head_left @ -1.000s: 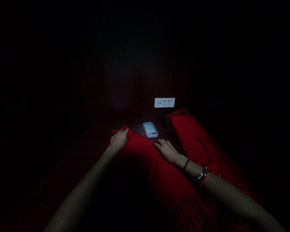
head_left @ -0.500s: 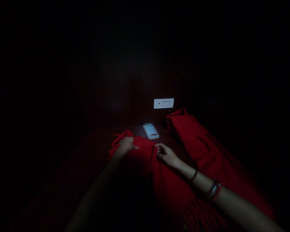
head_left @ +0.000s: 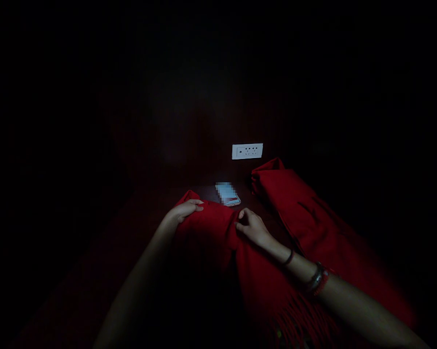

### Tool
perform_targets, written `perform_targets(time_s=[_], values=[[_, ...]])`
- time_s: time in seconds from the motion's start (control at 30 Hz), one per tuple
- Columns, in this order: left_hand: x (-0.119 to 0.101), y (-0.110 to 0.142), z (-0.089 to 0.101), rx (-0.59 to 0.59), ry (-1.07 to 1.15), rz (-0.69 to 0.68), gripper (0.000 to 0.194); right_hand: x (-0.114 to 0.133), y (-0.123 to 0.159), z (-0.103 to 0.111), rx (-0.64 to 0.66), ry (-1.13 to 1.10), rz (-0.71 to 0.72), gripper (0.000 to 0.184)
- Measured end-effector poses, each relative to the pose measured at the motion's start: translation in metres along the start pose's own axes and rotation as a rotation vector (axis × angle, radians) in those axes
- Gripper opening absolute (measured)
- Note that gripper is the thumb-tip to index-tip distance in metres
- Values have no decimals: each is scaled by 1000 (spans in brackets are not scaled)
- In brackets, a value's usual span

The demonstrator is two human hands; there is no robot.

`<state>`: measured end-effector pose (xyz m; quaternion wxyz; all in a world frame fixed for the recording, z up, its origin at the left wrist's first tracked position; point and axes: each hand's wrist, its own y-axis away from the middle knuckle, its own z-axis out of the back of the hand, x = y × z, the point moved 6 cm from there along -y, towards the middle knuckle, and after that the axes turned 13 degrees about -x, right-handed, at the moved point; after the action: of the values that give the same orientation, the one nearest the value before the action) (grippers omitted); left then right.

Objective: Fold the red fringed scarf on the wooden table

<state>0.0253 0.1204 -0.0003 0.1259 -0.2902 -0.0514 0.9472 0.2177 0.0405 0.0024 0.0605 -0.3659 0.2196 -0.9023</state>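
A red fringed scarf [head_left: 218, 237] lies across a dark surface in very dim light. My left hand [head_left: 185, 210] grips the scarf's far left edge, fingers curled over the cloth. My right hand [head_left: 250, 227] pinches the cloth near its far right edge, fingers bent and closed on it. The scarf's fringe hangs toward me at the lower right, under my right forearm.
A lit phone [head_left: 227, 194] lies just beyond the scarf. A white wall socket plate [head_left: 247, 151] sits on the dark wall behind it. A second folded red cloth [head_left: 294, 203] lies to the right. Everything else is too dark to make out.
The left hand has slid back along the scarf's far edge, folding the fringed corner under. The right hand went from lying flat to pinching the cloth.
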Motion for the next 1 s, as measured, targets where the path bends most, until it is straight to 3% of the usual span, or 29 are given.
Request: perform_targets(time_s=[0.07, 0.2, 0.33, 0.4, 0.5, 0.67, 0.9, 1.0], values=[[-2, 1, -3, -52, -116, 26, 29, 1, -1, -1, 6, 50, 39, 4], [-16, 5, 3, -198, -321, 68, 27, -2, 0, -1, -4, 134, 109, 13], [-28, 13, -6, -5, -436, 92, 38, -6, 4, 0, 7, 220, 98, 20], [-32, 17, -9, 21, -428, 68, 45, -4, 4, 0, 25, 236, 95, 21], [-29, 16, -7, -56, -337, 70, 50, -2, 3, -1, 39, 255, 91, 23], [-11, 3, -4, -127, 15, 70, 40, 0, -7, -11, 95, 254, 156, 38], [6, 0, -28, 99, 319, 121, 42, 13, -23, -26, 190, 258, 355, 18], [5, 0, -30, 104, 328, 106, 45, 22, -30, -32, 191, 287, 419, 17]])
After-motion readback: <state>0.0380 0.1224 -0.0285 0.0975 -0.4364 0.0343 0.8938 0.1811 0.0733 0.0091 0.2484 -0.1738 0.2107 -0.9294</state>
